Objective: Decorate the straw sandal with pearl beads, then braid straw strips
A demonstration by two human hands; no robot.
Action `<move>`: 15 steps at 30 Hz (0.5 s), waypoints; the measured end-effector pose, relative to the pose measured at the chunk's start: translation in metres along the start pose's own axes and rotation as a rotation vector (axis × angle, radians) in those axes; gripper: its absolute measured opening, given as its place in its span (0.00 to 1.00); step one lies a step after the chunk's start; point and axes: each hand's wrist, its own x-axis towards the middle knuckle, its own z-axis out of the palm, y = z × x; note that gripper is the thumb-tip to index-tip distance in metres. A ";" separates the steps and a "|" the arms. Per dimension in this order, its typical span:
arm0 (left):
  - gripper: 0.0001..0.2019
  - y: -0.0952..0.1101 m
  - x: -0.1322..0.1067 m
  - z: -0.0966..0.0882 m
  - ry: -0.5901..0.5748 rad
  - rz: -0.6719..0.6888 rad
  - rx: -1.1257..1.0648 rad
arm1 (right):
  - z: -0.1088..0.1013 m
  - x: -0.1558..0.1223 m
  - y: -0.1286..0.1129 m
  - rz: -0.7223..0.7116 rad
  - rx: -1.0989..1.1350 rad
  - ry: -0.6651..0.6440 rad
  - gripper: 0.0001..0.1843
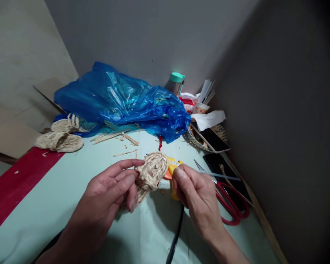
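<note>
My left hand [114,187] is closed around a small woven straw piece [151,172], shaped like a tiny sandal sole, held just above the pale green table [57,198]. My right hand [194,192] is closed on a yellow glue gun [172,168], whose nozzle end sits against the straw piece's right edge. A black cord [176,234] runs from under my right hand toward me.
Red-handled scissors [228,200] lie right of my right hand. Two woven straw sandals [62,135] sit at the left, beside a crumpled blue plastic bag [121,101]. A basket with two phones [211,141], tissue, a cup and a green-capped bottle [176,82] fill the back right corner.
</note>
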 end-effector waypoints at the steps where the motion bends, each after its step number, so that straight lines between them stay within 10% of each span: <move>1: 0.11 0.001 -0.002 0.001 0.010 0.009 0.030 | 0.000 0.001 0.000 -0.014 -0.015 0.021 0.24; 15: 0.12 -0.006 -0.015 0.007 0.181 0.096 0.337 | -0.005 0.006 -0.004 -0.108 0.132 0.120 0.10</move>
